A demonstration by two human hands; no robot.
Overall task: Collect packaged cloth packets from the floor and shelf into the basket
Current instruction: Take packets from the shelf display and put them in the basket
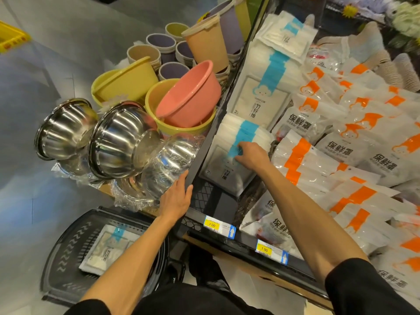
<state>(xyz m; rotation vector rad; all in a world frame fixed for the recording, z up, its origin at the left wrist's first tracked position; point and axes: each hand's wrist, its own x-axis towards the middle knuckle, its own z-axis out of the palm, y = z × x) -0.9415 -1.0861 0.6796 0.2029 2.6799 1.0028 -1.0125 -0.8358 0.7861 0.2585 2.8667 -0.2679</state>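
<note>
Right hand (pixel 251 155): fingers curled on front cloth packet (pixel 223 169).
Left hand (pixel 176 198): straight fingers brace shelf divider (pixel 203 153).
Grip advice: separate one packet before lifting.

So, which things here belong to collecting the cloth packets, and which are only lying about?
Job: blue-striped cloth packets, black basket, packet inside, right hand gripping the packets.
Lying about: orange-labelled bags, steel bowls, pink basin, cups, price tags.
</note>
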